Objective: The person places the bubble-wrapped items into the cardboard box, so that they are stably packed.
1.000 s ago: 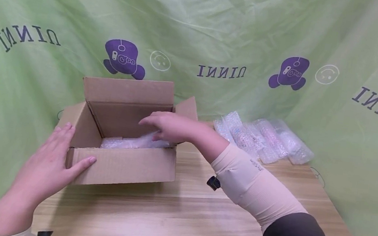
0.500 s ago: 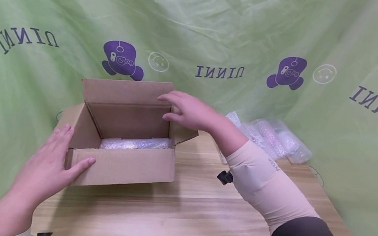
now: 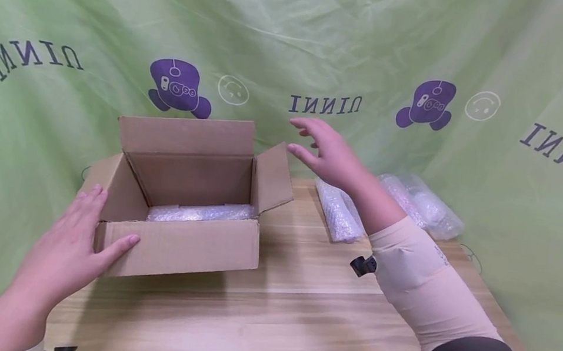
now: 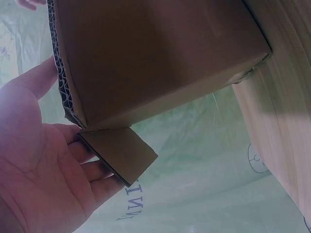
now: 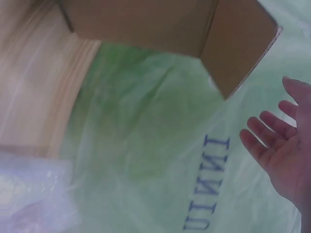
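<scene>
An open cardboard box stands on the left part of the table. Inside, along its floor, lies bubble wrap; what it wraps is hard to make out. My left hand rests on the near left corner, fingers along the left flap and thumb on the front flap; in the left wrist view the fingers lie behind a small flap. In the air right of the box is my right hand, holding nothing, fingers loosely extended. Below it lies a bubble-wrapped bundle, partly hidden by the hand and forearm.
More bubble-wrapped bundles lie at the back right of the wooden table. A green printed curtain hangs behind. The box's right flap sticks outward towards the right hand.
My right hand has let go of the bubble wrap in the box and moved right, out past the right flap. The left hand has stayed on the corner.
</scene>
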`<state>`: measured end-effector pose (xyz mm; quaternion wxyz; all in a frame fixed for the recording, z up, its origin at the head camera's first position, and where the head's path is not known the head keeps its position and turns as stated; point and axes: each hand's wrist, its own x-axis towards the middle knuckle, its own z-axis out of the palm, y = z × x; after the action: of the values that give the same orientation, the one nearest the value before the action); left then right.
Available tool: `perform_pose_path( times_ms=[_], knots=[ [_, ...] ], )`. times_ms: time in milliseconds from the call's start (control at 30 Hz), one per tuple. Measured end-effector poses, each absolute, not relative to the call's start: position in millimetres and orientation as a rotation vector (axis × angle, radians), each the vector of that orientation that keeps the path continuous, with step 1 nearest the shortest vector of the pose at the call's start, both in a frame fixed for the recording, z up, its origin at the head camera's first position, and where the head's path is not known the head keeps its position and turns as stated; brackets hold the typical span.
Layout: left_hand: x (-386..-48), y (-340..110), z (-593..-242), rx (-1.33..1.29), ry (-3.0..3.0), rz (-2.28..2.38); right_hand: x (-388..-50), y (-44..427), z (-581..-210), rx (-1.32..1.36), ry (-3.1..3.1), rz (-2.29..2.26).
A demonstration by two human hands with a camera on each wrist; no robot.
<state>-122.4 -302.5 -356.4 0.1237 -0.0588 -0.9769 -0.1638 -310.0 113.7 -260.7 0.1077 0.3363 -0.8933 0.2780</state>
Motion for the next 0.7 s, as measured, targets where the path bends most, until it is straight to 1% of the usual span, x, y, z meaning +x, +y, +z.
perform_pose_path(
  times_ms=[367,700],
  knots=[
    [-123.1,-303.6,-354.9,-0.171,-2.842,-0.469,-323.9,152.4,-295.8,0.78,-2.76,0.797],
    [-121.9,-302.3,-354.8,-0.174,-2.84,-0.469,-338.8,177.3,-357.9,0.599,-2.89,0.573]
  ],
)
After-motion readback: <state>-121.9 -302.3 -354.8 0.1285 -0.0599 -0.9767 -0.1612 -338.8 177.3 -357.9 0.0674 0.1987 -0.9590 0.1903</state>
